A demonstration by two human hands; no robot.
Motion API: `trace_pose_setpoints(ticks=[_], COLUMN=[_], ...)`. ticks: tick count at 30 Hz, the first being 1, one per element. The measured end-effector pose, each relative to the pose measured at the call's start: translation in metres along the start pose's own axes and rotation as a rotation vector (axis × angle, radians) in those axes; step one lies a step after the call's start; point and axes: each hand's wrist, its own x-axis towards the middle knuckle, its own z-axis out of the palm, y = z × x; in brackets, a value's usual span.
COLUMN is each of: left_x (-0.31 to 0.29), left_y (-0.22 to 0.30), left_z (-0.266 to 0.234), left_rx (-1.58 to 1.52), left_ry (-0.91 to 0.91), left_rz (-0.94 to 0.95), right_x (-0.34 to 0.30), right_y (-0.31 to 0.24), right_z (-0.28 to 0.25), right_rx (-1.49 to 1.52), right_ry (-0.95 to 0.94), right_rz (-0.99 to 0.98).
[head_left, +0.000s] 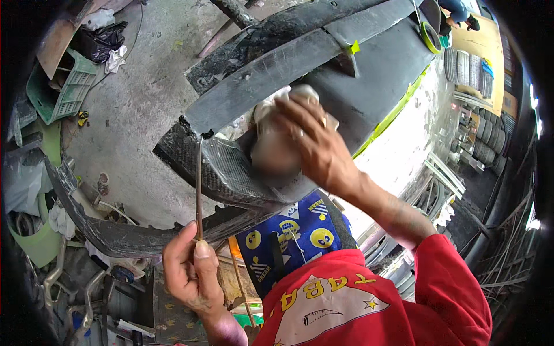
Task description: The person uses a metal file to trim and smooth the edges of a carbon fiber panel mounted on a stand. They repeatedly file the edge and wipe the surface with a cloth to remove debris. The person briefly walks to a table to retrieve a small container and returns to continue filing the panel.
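- Carbon-weave bumper part (222,167), dark and curved, sits propped above the concrete floor (138,104), just under a long grey-black body panel (300,52) edged with yellow-green masking tape (398,109).
- Right hand (311,144) lies flat on the upper face of that part, fingers closed over a pale cloth or wad (283,98); motion blur hides what else sits beneath the palm.
- Left hand (193,271) pinches a thin rod-like tool (199,184) between thumb and fingers, holding it upright so its tip meets the seam where the weave part joins the panel above.
- Judging by this, the step in hand looks like working resin or filler into that seam while the right hand braces and wipes.
- Next move probably calls for a steady left hand running the tip along the joint, with the right hand keeping pressure so the part does not shift.
- Nearby: a green plastic crate (63,86) upper left, stacked tyres (461,66) upper right.
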Motion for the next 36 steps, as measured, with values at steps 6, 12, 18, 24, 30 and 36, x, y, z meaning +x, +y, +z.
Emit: trace_pose_setpoints(ticks=[6,12,18,24,30,36], left_x=[-0.002,-0.002,-0.001,-0.005,-0.005,-0.008], left_y=[-0.015,-0.018,-0.016,-0.013,-0.022,-0.025], left_z=[0.006,0.004,0.007,0.002,0.007,0.003], left_rx=[0.097,0.069,0.082,0.037,0.103,0.091], left_ry=[-0.01,-0.017,-0.014,-0.005,-0.003,-0.04], left_rz=[0.086,0.047,0.047,-0.029,0.057,0.062], right_x=[-0.007,-0.083,-0.039,0.018,-0.027,-0.027], right_y=[0.0,-0.021,0.009,0.021,-0.011,0.015], right_z=[-0.004,-0.02,-0.02,-0.03,-0.009,-0.03], right_rx=[-0.011,0.077,0.035,-0.204,-0.123,-0.181], right_ry=[-0.047,-0.199,-0.151,-0.002,-0.106,-0.063], right_rz=[-0.007,0.044,-0.041,-0.002,0.106,0.002])
